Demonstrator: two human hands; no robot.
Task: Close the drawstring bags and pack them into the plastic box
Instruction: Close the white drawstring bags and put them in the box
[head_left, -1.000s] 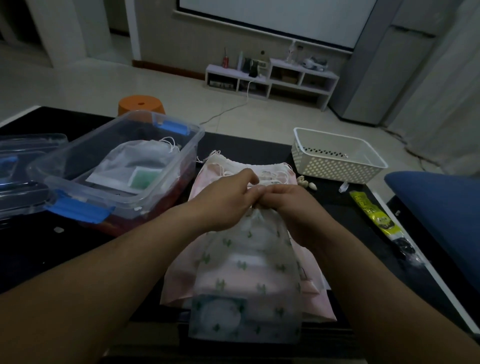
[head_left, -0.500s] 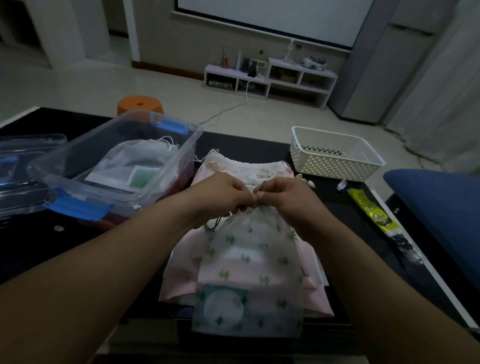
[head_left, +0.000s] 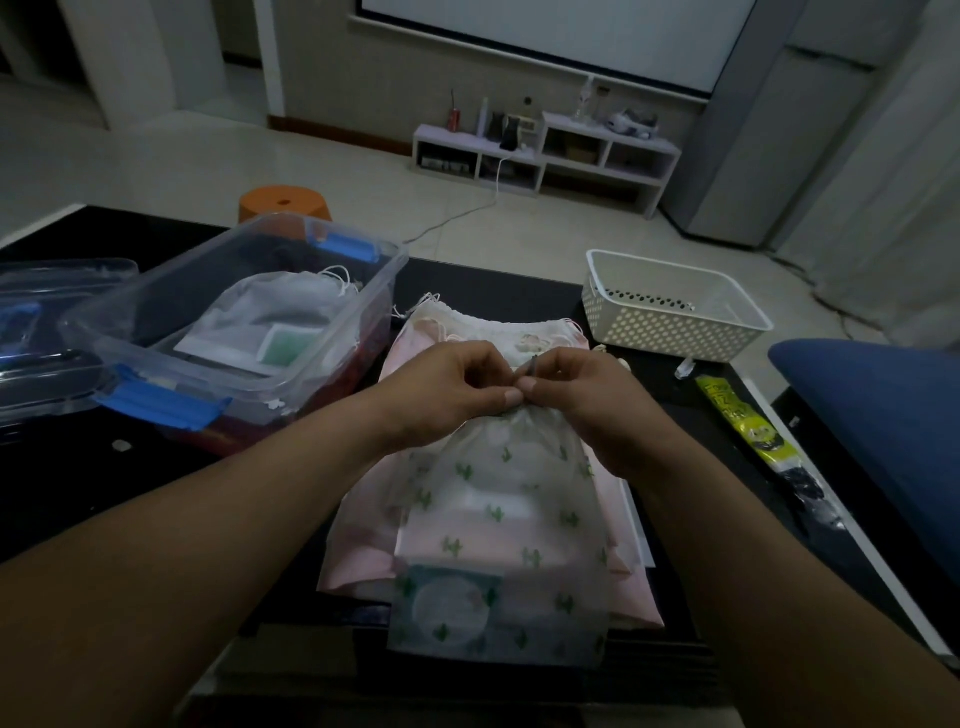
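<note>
I see my left hand (head_left: 447, 395) and right hand (head_left: 587, 405) both pinching the gathered neck of the cactus-print drawstring bag (head_left: 498, 525), which stretches from them toward me; the plastic box (head_left: 349, 318) sits left.

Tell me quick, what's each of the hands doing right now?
Left hand: closed, pinching the gathered top of the cactus bag.
Right hand: closed, pinching that bag's cord.
</note>
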